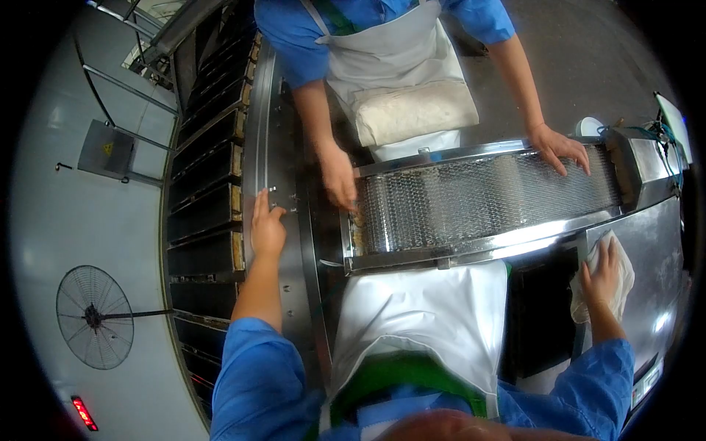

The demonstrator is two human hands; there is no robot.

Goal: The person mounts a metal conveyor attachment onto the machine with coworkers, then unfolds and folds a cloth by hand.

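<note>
My left hand (pixel 268 229) rests on the long steel rail (pixel 294 257) at the left, its fingers stretched out and nothing in them. On the right, my right hand (pixel 603 275) presses a pale cloth (pixel 624 278) against a flat steel cover (pixel 658 253). Between my arms runs a wire-mesh conveyor belt (pixel 456 198) in a metal frame. No product lies on the visible mesh.
Across the belt stands a person in a white apron (pixel 382 59), one hand (pixel 560 149) over the mesh and the other (pixel 338 180) at its left end. Dark trays (pixel 209 213) line the left side. A wall fan (pixel 92 316) stands beyond them.
</note>
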